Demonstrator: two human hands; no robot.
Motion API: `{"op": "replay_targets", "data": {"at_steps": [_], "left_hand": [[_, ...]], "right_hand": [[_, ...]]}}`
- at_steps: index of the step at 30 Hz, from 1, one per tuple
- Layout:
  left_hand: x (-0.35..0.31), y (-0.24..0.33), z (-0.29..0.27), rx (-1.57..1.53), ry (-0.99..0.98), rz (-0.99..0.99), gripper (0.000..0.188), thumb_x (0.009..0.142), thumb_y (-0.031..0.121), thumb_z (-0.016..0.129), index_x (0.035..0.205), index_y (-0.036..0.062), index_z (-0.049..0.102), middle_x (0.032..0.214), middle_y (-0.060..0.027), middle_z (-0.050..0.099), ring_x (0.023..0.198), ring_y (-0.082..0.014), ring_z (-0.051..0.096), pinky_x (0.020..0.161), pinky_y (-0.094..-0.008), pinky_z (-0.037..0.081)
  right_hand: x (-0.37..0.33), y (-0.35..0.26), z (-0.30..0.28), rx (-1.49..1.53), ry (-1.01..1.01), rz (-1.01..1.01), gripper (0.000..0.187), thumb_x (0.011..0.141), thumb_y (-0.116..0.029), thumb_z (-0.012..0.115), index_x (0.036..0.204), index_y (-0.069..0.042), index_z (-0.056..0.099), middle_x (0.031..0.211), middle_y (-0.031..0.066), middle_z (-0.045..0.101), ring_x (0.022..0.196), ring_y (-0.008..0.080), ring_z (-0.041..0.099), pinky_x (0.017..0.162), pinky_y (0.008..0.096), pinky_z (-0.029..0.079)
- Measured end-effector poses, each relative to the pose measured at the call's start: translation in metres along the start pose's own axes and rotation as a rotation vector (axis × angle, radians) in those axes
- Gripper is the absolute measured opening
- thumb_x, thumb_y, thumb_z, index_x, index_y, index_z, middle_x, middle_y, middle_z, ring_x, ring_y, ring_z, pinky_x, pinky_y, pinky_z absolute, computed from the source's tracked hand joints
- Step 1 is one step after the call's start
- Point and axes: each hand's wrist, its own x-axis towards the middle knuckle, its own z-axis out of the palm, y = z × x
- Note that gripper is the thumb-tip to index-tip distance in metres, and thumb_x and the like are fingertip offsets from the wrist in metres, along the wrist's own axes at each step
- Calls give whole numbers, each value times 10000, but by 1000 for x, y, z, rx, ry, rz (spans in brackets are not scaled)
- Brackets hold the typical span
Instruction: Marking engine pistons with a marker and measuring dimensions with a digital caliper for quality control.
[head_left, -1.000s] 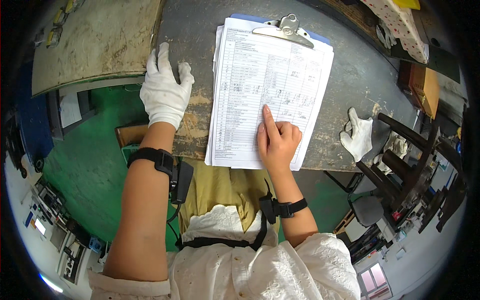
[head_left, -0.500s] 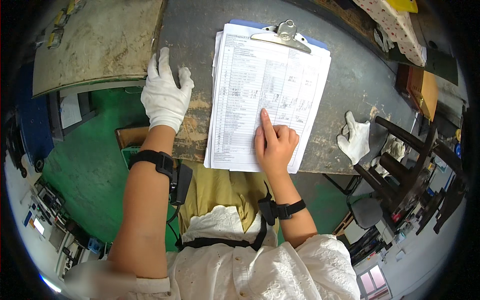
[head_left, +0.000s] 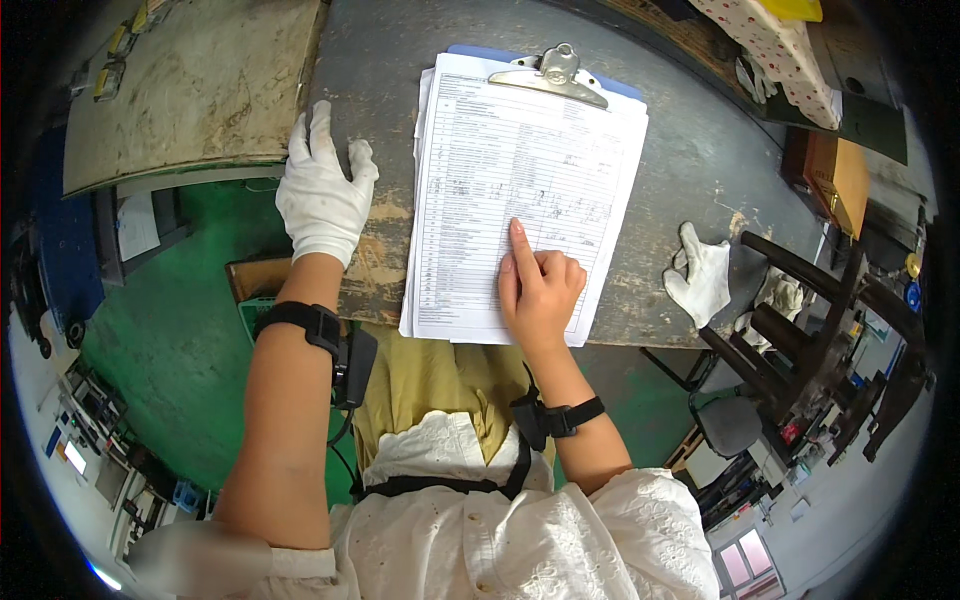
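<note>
A blue clipboard (head_left: 612, 88) with a silver metal clip (head_left: 558, 70) lies on the worn grey table, holding a stack of printed table sheets (head_left: 480, 275) with handwritten marks. My bare right hand (head_left: 543, 295) rests on the sheets. Its index finger is stretched out and touches the page near the middle; the thumb stands apart and the other fingers are curled, with nothing in them. My left hand (head_left: 322, 195), in a white glove, lies open with fingers spread at the table's left edge, beside the clipboard and apart from it.
An empty white glove (head_left: 700, 275) lies on the table (head_left: 385, 255) to the right. Beyond it stand dark metal bars (head_left: 800, 290) and a wooden box (head_left: 845, 180). A worn pale board (head_left: 190, 80) adjoins at the upper left. Green floor (head_left: 160, 290) shows below it.
The whole view has shifted slightly, so everything appears a little further left. My right fingertip stays at about the same spot on the page, and my left hand keeps its place.
</note>
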Motion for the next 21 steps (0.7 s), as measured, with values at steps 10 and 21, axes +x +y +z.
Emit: {"op": "replay_targets", "data": {"at_steps": [10,21], "left_hand": [[0,0,-2,-23,-12,-16,595,828,380,545,1340,126,380,1312,-201,440,1055,-350,564,864,-424,482],[1,-3,0,-9,9,2,613,820,392,542,1351,136,373,1315,-192,439,1056,-347,563,859,-421,483]], "right_hand": [[1,-2,0,-29,-6,-25,421,807,-154,617,1228,-134,600,775,27,460,770,193,415,775,351,290],[1,-1,2,-56,4,-14,450,816,-192,608,1256,-105,571,782,20,482,771,185,428,757,347,293]]}}
